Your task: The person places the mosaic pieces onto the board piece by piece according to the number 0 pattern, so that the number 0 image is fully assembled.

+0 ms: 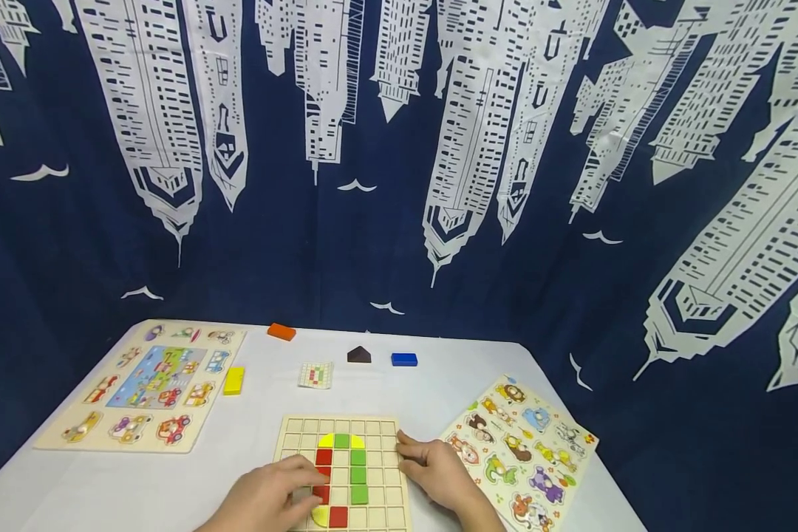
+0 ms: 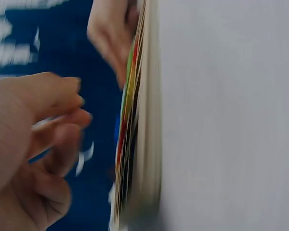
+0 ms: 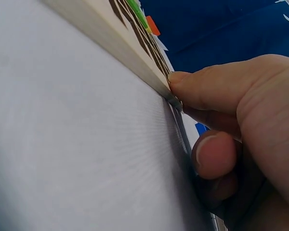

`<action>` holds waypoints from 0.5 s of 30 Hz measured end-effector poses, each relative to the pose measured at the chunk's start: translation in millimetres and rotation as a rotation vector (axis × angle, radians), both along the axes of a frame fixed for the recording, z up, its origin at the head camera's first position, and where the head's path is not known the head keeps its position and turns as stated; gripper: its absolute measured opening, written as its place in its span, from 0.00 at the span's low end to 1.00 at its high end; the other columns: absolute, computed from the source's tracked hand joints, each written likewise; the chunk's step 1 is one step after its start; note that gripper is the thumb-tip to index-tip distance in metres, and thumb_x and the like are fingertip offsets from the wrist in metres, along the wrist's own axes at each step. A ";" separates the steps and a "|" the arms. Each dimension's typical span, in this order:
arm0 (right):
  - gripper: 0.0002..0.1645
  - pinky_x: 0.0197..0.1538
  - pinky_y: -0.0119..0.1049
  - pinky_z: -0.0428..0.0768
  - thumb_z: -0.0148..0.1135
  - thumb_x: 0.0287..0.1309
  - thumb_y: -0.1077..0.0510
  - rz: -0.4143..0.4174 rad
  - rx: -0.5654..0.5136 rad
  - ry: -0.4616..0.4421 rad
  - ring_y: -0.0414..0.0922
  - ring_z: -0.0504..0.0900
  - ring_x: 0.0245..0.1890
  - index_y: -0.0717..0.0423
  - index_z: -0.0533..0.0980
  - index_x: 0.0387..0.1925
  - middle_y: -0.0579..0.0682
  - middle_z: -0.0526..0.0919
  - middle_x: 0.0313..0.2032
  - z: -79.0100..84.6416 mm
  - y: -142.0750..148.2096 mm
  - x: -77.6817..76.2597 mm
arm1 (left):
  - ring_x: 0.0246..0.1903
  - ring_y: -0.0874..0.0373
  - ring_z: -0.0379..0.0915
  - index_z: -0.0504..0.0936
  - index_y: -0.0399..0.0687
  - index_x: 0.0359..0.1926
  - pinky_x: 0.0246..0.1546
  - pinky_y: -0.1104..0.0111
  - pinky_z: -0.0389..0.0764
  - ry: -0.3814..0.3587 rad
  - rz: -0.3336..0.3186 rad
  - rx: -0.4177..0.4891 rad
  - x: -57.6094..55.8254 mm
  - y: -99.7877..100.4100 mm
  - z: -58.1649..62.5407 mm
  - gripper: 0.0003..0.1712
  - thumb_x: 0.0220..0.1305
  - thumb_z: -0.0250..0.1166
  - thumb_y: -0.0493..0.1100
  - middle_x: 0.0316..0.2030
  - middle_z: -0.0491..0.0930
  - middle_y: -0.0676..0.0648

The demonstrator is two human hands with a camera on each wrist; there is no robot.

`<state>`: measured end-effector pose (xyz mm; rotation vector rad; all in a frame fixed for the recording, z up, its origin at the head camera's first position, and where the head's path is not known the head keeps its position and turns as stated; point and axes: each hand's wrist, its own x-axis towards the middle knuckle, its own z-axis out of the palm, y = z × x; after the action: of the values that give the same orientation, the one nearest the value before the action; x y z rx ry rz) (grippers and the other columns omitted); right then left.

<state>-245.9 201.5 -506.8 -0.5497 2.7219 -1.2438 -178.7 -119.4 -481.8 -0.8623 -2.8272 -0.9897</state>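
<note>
A wooden grid board (image 1: 379, 428) lies at the front middle of the table. Set in its cells are red squares (image 1: 324, 457), green squares (image 1: 358, 475) and yellow rounded pieces (image 1: 357, 442). My left hand (image 1: 262, 496) hovers over the board's left part, fingertips by the lower red squares. In the left wrist view its fingers (image 2: 62, 101) are loosely bent, with nothing seen between them. My right hand (image 1: 442, 473) holds the board's right edge; in the right wrist view a fingertip (image 3: 180, 79) presses on the rim while other fingers curl beside it.
A small pattern card (image 1: 315, 374) lies behind the board. Around it are a yellow block (image 1: 234, 380), an orange block (image 1: 281, 332), a dark triangular block (image 1: 359, 355) and a blue block (image 1: 404, 360). Picture puzzles stand left (image 1: 199, 432) and right (image 1: 465, 421). A dark printed curtain (image 1: 346, 258) hangs behind.
</note>
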 end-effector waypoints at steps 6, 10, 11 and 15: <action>0.21 0.34 0.29 0.81 0.69 0.66 0.53 0.003 0.007 0.015 0.54 0.76 0.67 0.55 0.83 0.57 0.50 0.76 0.67 -0.1 -0.9 -1.0 | 0.56 0.66 0.80 0.85 0.56 0.61 0.42 0.70 0.83 0.143 -0.304 -0.177 -3.0 37.2 -11.0 0.31 0.70 0.59 0.68 0.60 0.82 0.60; 0.21 0.29 0.30 0.81 0.68 0.66 0.52 0.000 0.008 0.012 0.53 0.79 0.65 0.53 0.84 0.57 0.49 0.76 0.67 -0.7 -1.8 -0.6 | 0.55 0.67 0.81 0.85 0.58 0.60 0.35 0.72 0.82 0.218 -0.327 -0.203 -5.0 39.8 -17.2 0.34 0.69 0.56 0.73 0.58 0.83 0.60; 0.21 0.29 0.31 0.81 0.68 0.66 0.52 -0.001 0.004 0.008 0.53 0.79 0.65 0.53 0.84 0.57 0.49 0.76 0.67 -0.7 -1.7 -0.4 | 0.54 0.67 0.81 0.85 0.58 0.60 0.34 0.71 0.82 0.220 -0.324 -0.200 -5.4 39.1 -18.3 0.34 0.69 0.56 0.73 0.58 0.83 0.60; 0.20 0.51 0.37 0.84 0.68 0.66 0.52 -0.006 0.012 0.015 0.53 0.76 0.68 0.53 0.84 0.57 0.48 0.77 0.67 -0.5 -0.5 -0.6 | 0.55 0.65 0.81 0.84 0.57 0.62 0.38 0.69 0.84 0.202 -0.326 -0.163 -5.9 35.8 -20.4 0.35 0.69 0.56 0.73 0.60 0.83 0.58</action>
<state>-246.4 200.9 -507.4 -0.5517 2.7432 -1.2285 -184.7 -83.6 -502.3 -1.3885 -2.6744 -0.6521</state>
